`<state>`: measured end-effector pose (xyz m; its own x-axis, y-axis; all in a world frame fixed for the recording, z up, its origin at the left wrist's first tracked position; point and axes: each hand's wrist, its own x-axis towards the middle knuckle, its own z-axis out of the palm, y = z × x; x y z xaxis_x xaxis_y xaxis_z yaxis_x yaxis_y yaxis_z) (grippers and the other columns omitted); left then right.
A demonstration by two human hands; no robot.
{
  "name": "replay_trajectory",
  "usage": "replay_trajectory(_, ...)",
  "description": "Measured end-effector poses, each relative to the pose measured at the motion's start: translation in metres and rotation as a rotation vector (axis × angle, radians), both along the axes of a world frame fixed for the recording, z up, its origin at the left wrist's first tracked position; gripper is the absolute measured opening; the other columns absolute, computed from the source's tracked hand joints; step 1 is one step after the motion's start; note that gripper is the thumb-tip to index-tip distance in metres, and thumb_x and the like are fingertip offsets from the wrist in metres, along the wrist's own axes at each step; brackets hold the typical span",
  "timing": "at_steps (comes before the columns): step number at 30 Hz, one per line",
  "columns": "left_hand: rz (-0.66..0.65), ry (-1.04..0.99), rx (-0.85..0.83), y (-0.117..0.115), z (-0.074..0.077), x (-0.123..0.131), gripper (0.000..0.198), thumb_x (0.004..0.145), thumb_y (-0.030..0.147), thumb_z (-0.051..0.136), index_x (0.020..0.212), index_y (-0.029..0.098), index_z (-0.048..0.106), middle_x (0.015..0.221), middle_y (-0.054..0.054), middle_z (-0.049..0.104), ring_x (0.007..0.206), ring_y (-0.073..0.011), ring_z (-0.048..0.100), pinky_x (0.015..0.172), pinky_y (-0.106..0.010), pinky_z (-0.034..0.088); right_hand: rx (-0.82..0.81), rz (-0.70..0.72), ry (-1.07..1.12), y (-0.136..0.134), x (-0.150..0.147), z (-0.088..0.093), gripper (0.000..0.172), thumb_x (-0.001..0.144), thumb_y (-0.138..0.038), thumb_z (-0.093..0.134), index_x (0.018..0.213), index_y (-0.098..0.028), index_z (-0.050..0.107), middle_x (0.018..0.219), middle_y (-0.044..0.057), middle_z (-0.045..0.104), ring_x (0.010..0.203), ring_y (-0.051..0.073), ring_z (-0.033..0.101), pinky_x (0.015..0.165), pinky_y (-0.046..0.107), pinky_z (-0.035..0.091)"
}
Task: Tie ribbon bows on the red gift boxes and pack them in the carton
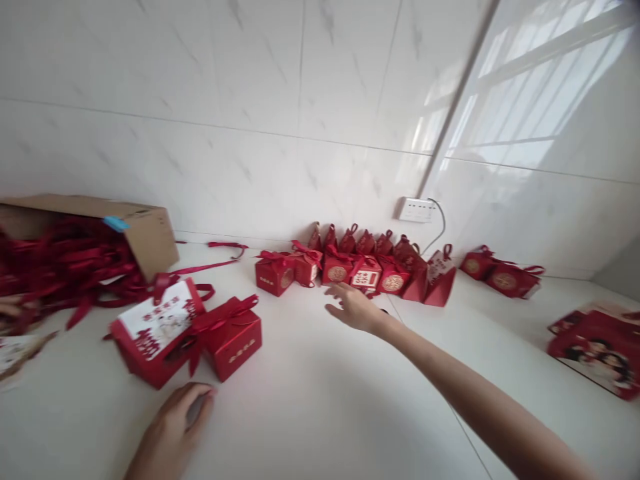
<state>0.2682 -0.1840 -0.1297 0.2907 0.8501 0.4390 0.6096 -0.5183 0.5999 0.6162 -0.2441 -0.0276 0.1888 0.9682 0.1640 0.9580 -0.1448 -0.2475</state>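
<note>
My right hand (354,307) reaches far forward over the white floor, fingers spread and holding nothing, just short of a row of small red gift boxes (365,270) with ribbon bows set against the wall. My left hand (173,427) rests low on the floor with fingers loosely curled and nothing visible in it, close to two red boxes: a larger one with a printed white top (155,333) and a smaller one tied with a red bow (233,340).
A cardboard carton (145,230) lies on its side at left, spilling a heap of red ribbons (65,267). Two more red boxes (500,275) stand at right, flat printed red sheets (597,347) at far right. A wall socket (415,209) sits above the row.
</note>
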Motion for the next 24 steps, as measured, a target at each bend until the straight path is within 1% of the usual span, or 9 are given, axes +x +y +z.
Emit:
replay_trajectory(1, 0.006, -0.01, -0.011, -0.001, 0.002, 0.002, 0.024, 0.07, 0.043, 0.048, 0.065, 0.024, 0.062, 0.07, -0.002, 0.069, 0.065, -0.0187, 0.066, 0.059, -0.024, 0.053, 0.031, 0.079, 0.011, 0.023, -0.025, -0.002, 0.04, 0.084, -0.031, 0.056, 0.122, -0.021, 0.053, 0.123, 0.008, 0.056, 0.105, 0.017, 0.059, 0.089, 0.025, 0.045)
replay_trajectory(3, 0.017, -0.034, -0.005, -0.004, 0.006, 0.005, 0.023, 0.072, 0.04, 0.046, 0.063, 0.024, 0.061, 0.067, -0.003, 0.068, 0.064, -0.019, 0.066, 0.06, -0.026, 0.053, 0.091, 0.137, 0.024, 0.069, -0.062, -0.006, 0.051, 0.082, -0.031, 0.058, 0.13, -0.017, 0.046, 0.133, 0.013, 0.047, 0.115, 0.022, 0.052, 0.095, 0.032, 0.043)
replay_trajectory(6, -0.007, -0.032, 0.044, -0.01, 0.009, 0.007, 0.021, 0.075, 0.034, 0.044, 0.063, 0.023, 0.058, 0.064, -0.004, 0.065, 0.064, -0.0197, 0.064, 0.061, -0.029, 0.052, 0.16, 0.047, 0.047, 0.126, -0.087, -0.012, 0.061, 0.083, -0.031, 0.057, 0.134, -0.005, 0.036, 0.136, 0.025, 0.037, 0.123, 0.032, 0.042, 0.097, 0.044, 0.04)
replay_trajectory(8, -0.025, -0.012, 0.07, -0.013, 0.009, 0.007, 0.021, 0.077, 0.03, 0.043, 0.062, 0.023, 0.055, 0.063, -0.004, 0.063, 0.064, -0.02, 0.063, 0.06, -0.03, 0.052, 0.182, -0.009, 0.052, 0.147, -0.091, -0.018, 0.058, 0.082, -0.03, 0.057, 0.129, -0.002, 0.038, 0.134, 0.029, 0.037, 0.126, 0.035, 0.038, 0.095, 0.047, 0.04)
replay_trajectory(10, -0.033, 0.005, 0.084, -0.016, 0.008, 0.006, 0.021, 0.079, 0.026, 0.041, 0.062, 0.023, 0.053, 0.063, -0.004, 0.061, 0.064, -0.0201, 0.062, 0.06, -0.031, 0.051, 0.196, -0.023, 0.035, 0.152, -0.09, -0.025, 0.051, 0.081, -0.031, 0.058, 0.122, -0.005, 0.043, 0.135, 0.028, 0.036, 0.126, 0.035, 0.037, 0.094, 0.048, 0.041)
replay_trajectory(15, -0.046, -0.008, 0.083, -0.018, 0.007, 0.007, 0.02, 0.079, 0.024, 0.041, 0.062, 0.023, 0.051, 0.063, -0.003, 0.06, 0.065, -0.0201, 0.061, 0.06, -0.031, 0.05, 0.238, 0.008, -0.081, 0.121, -0.088, -0.034, 0.04, 0.079, -0.038, 0.061, 0.106, -0.01, 0.051, 0.145, 0.026, 0.023, 0.126, 0.039, 0.035, 0.099, 0.052, 0.033)
replay_trajectory(18, -0.057, -0.038, 0.081, -0.016, 0.007, 0.008, 0.019, 0.078, 0.027, 0.043, 0.062, 0.023, 0.053, 0.063, -0.003, 0.061, 0.065, -0.0203, 0.061, 0.061, -0.03, 0.05, 0.24, 0.037, -0.163, 0.091, -0.086, -0.03, 0.037, 0.079, -0.038, 0.059, 0.103, -0.01, 0.051, 0.14, 0.027, 0.031, 0.126, 0.04, 0.033, 0.1, 0.054, 0.031)
replay_trajectory(21, -0.08, -0.058, 0.093, -0.009, -0.001, 0.005, 0.019, 0.076, 0.032, 0.046, 0.061, 0.024, 0.054, 0.063, -0.003, 0.061, 0.064, -0.0203, 0.06, 0.061, -0.03, 0.05, 0.204, 0.032, -0.218, 0.045, -0.083, -0.026, 0.039, 0.075, -0.039, 0.06, 0.1, -0.011, 0.052, 0.126, 0.024, 0.047, 0.113, 0.036, 0.043, 0.094, 0.049, 0.039)
replay_trajectory(24, -0.107, -0.061, 0.085, 0.005, -0.02, -0.004, 0.016, 0.074, 0.036, 0.051, 0.065, 0.025, 0.058, 0.067, -0.002, 0.063, 0.067, -0.0208, 0.061, 0.064, -0.029, 0.051, 0.198, 0.039, -0.227, -0.02, -0.079, -0.026, 0.049, 0.068, -0.044, 0.064, 0.102, -0.01, 0.052, 0.113, 0.021, 0.053, 0.099, 0.033, 0.048, 0.086, 0.046, 0.044)
